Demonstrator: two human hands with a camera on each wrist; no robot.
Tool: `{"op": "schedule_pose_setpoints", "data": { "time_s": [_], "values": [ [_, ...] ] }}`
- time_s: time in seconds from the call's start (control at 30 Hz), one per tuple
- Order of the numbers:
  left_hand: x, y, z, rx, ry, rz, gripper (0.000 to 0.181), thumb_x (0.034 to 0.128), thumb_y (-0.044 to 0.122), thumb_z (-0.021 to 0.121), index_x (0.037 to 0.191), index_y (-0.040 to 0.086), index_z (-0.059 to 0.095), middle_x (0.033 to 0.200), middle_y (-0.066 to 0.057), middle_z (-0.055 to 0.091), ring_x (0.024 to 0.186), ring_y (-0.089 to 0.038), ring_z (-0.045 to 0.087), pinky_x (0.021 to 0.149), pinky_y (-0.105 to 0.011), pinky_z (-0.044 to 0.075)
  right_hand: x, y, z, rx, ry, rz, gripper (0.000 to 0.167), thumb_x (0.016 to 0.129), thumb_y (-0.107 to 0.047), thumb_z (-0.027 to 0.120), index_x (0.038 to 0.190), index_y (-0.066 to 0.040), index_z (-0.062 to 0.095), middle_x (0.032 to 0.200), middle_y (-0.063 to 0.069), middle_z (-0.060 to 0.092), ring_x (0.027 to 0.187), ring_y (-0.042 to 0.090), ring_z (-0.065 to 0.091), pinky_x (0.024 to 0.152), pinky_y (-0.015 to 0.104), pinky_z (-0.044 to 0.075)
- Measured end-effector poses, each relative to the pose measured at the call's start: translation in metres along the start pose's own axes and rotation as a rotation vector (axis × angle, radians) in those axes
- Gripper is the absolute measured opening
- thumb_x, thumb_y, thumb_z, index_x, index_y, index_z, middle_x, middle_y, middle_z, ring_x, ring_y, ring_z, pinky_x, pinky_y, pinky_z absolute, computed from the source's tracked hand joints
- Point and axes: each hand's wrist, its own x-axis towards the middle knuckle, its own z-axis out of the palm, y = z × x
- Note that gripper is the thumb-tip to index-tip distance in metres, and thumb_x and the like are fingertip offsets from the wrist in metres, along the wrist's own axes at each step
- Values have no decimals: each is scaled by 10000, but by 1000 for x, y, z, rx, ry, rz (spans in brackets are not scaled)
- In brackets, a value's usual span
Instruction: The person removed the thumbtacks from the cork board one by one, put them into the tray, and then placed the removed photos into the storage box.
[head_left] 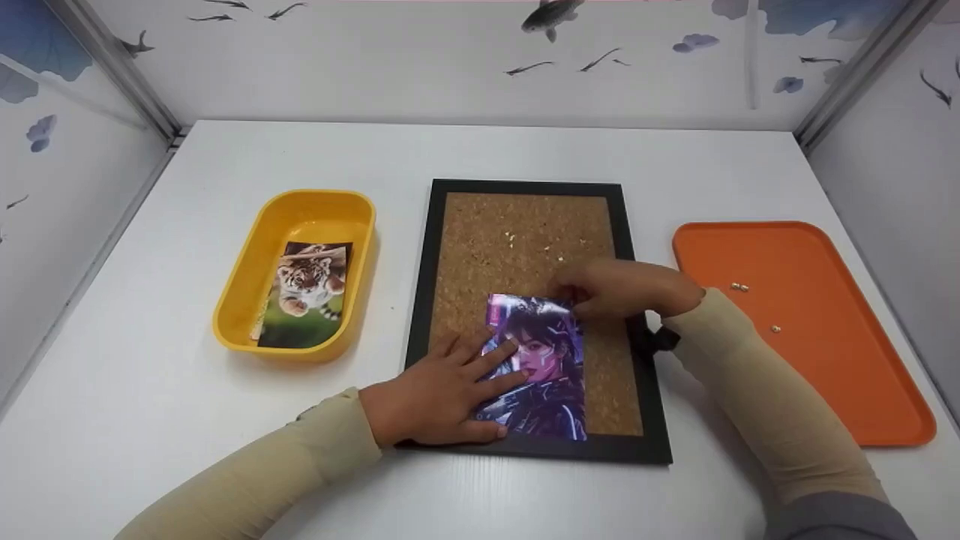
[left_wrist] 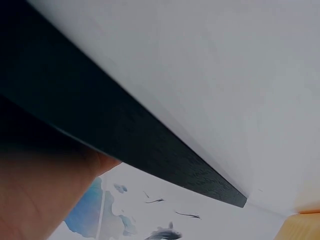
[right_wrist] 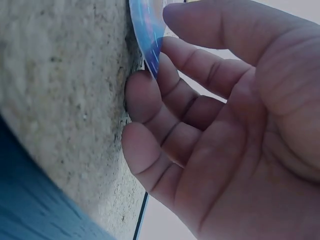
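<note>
A glossy purple-and-blue picture card [head_left: 551, 375] showing a portrait lies over the lower part of a black-framed cork board [head_left: 465, 247]. My left hand [head_left: 439, 394] rests with spread fingers on the card's left side and on the frame's lower left. In the left wrist view, the dark frame edge [left_wrist: 150, 142] crosses beside that hand. At the card's upper right corner, my right hand [head_left: 611, 289] pinches with curled fingers. The right wrist view shows the card's bent corner [right_wrist: 150, 45] between the fingers, near the cork; whether a small pin is hidden there, I cannot tell.
To the left stands a yellow tub [head_left: 232, 300] with a tiger picture [head_left: 307, 292] on top of other cards. An orange tray [head_left: 825, 375] at the right, partly under my right forearm, carries a few tiny pale pins [head_left: 739, 287]. Printed panels [head_left: 405, 67] enclose the white table.
</note>
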Motion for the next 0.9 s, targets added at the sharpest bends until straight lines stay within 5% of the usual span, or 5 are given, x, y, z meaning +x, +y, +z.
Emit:
{"op": "schedule_pose_setpoints", "data": {
  "time_s": [0.3,0.63,0.9],
  "values": [
    [0,0,-1,6,3,1,749,938,768,188,1571,419,-9,1654,22,-107,1497,-303,-144,1160,-611,22,-3,-2,3,-3,34,6,211,951,-202,682,1159,-236,686,997,-81,646,879,167,596,807,340,544],
    [-2,1,-2,0,-3,-2,743,944,759,204,1571,422,-8,1655,23,-105,1502,-317,-108,1161,-609,27,-12,2,7,-1,88,-82,312,925,-115,661,1228,-182,682,1051,-43,626,898,165,553,792,338,520],
    [-2,1,-1,34,22,18,746,950,752,191,1581,396,15,1659,2,-82,1500,-331,-105,1157,-624,66,-22,2,8,161,54,-96,354,935,-50,596,1268,-165,630,1157,-14,653,1005,191,606,893,416,522]
  ]
}}
